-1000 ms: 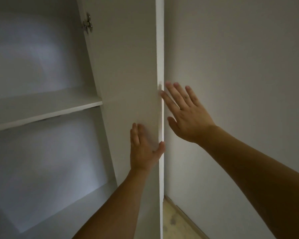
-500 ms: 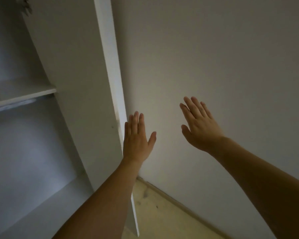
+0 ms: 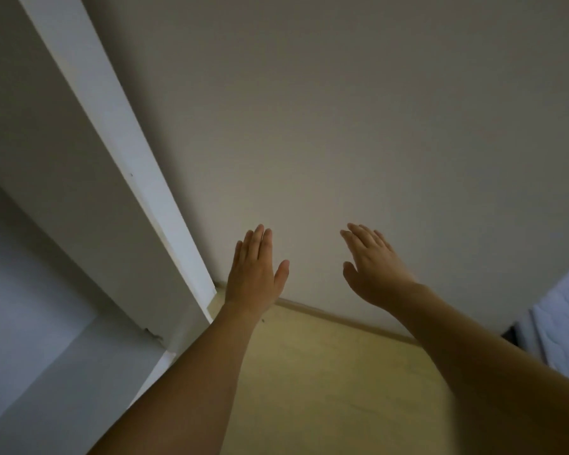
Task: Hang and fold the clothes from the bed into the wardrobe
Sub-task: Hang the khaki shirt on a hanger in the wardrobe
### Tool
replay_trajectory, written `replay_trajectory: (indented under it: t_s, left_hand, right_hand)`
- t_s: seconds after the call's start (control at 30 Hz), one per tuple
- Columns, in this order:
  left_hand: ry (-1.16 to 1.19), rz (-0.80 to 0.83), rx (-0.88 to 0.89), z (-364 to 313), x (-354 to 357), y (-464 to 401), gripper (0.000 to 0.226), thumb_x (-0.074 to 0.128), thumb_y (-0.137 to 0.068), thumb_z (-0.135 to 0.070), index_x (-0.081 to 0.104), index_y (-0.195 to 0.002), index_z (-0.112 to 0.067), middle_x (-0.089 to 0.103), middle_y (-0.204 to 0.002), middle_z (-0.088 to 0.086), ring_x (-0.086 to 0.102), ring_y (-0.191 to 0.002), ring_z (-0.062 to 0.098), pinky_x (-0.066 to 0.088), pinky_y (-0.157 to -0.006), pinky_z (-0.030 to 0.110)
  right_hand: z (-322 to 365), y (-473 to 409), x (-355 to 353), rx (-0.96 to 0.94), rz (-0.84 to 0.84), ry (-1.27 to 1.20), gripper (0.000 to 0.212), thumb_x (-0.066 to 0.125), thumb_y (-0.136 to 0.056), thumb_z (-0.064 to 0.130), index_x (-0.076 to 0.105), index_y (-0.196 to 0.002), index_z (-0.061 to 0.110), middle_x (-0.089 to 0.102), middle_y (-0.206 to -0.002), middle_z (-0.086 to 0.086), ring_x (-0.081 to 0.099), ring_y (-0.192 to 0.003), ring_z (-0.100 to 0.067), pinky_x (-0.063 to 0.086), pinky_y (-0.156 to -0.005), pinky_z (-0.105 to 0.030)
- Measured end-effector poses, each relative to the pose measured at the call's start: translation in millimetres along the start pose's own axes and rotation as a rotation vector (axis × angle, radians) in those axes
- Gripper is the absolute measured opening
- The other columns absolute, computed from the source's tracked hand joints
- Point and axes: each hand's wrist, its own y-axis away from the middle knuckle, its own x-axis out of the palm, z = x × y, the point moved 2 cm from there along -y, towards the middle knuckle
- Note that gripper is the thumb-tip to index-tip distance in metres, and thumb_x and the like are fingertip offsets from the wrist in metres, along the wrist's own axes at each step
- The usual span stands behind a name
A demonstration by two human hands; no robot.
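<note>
Both hands are empty, with fingers straight and nothing gripped. The left hand sits just below the middle of the frame, back toward the camera, fingers together and pointing up, the thumb spread out to the right. The right hand is level with it to the right, well apart from it, its fingers angled toward the upper left and the thumb hanging below. Both bare forearms run down to the bottom edge. Whether either palm touches the wall behind cannot be told from this angle.

Behind the hands a plain off-white wall fills the upper and right part of the frame. Just left of the left hand, the white edge of the wardrobe door slants from the upper left down to the lower centre, ending just above the floor. Left of it, in the lower left, the open wardrobe shows a pale grey inside and a bottom panel.

Under the arms lies a light yellowish floor, meeting the wall at a beige skirting board. At the right edge, a corner of the bed shows white quilted fabric; the dim light keeps its details unclear, and clothes on it cannot be made out.
</note>
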Motion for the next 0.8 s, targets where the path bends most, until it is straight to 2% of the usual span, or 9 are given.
replay_trajectory:
  t_s: [0.17,0.4,0.7,0.8]
  left_hand:
    - [0.03,0.095,0.024,-84.4,27.1,68.2,0.066,0.032,-0.1,-0.046,0.016,-0.153,-0.011,0.011,-0.162,0.007,0.005,-0.149,0.022,-0.002,-0.12,0.035]
    - [0.103,0.163,0.08,-212.4,47.7,139.5,0.063,0.036,-0.1,-0.043,0.022,-0.152,-0.01,0.015,-0.161,0.007,0.008,-0.149,0.022,0.003,-0.122,0.038]
    - [0.134,0.268,0.076,-292.3,106.5,147.0,0.061,0.037,-0.1,-0.038,0.022,-0.152,-0.01,0.018,-0.16,0.007,0.01,-0.148,0.021,0.006,-0.122,0.037]
    - [0.123,0.318,0.097,-333.5,121.7,151.6,0.061,0.037,-0.1,-0.037,0.021,-0.152,-0.009,0.018,-0.16,0.007,0.011,-0.148,0.02,0.008,-0.121,0.038]
  right_hand:
    - [-56.1,104.0,2.9,0.05,0.049,-0.059,0.061,0.037,-0.099,0.028,0.012,-0.153,0.017,0.008,-0.161,-0.004,0.003,-0.148,-0.019,-0.003,-0.118,-0.033]
    - [-154.5,237.1,-14.0,0.153,0.114,-0.062,0.061,0.039,-0.099,0.029,0.014,-0.153,0.016,0.013,-0.16,-0.004,0.006,-0.147,-0.019,-0.002,-0.116,-0.031]
    - [-234.4,280.5,-0.6,0.283,0.173,-0.136,0.061,0.043,-0.096,0.024,0.019,-0.152,0.017,0.018,-0.158,-0.003,0.01,-0.146,-0.02,0.0,-0.114,-0.029]
    - [-266.8,301.0,-1.0,0.301,0.196,-0.115,0.061,0.042,-0.095,0.025,0.02,-0.151,0.015,0.02,-0.158,-0.005,0.013,-0.145,-0.02,0.0,-0.117,-0.03]
